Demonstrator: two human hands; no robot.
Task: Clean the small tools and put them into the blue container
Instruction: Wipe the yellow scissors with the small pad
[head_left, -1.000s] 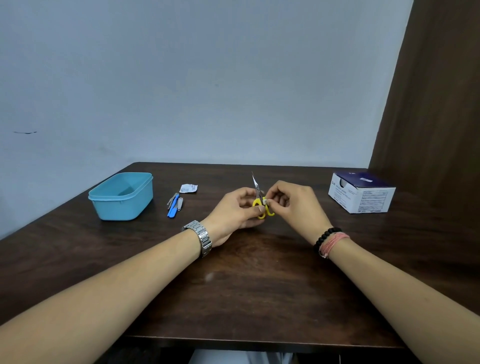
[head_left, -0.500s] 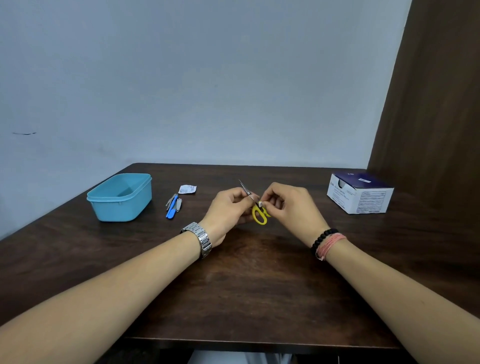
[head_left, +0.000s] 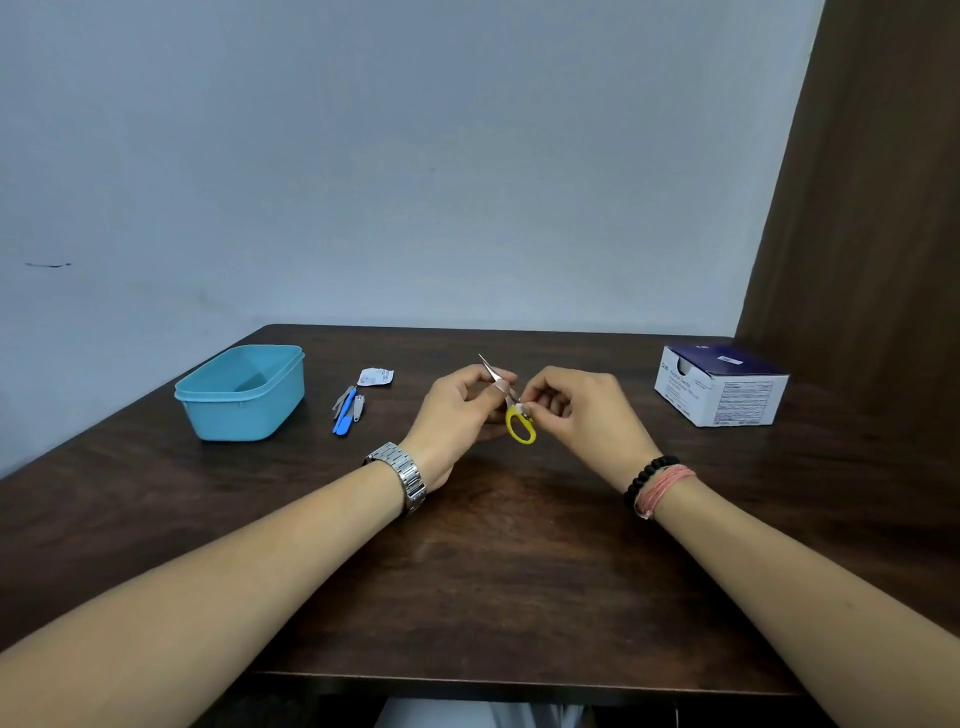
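Observation:
Small scissors (head_left: 520, 426) with yellow handles and thin steel blades are held over the middle of the dark wooden table (head_left: 493, 582). My left hand (head_left: 457, 415) grips them by the blades, tip pointing up and to the left. My right hand (head_left: 582, 415) pinches a small white wipe (head_left: 521, 410) against the scissors near the pivot. The blue container (head_left: 241, 392) stands open at the left. Between it and my hands lie a blue-handled tool (head_left: 345, 418), a small nail clipper (head_left: 358, 406) and a grey tool (head_left: 341, 401).
A torn white wipe packet (head_left: 376, 376) lies behind the small tools. A white and dark blue cardboard box (head_left: 719, 384) sits at the right rear of the table. A pale wall runs behind, and a brown panel stands at the right.
The scissors tilted from upright so the tip now leans left, and the yellow handles swung lower right. My right hand slid the wipe along the scissors toward the pivot.

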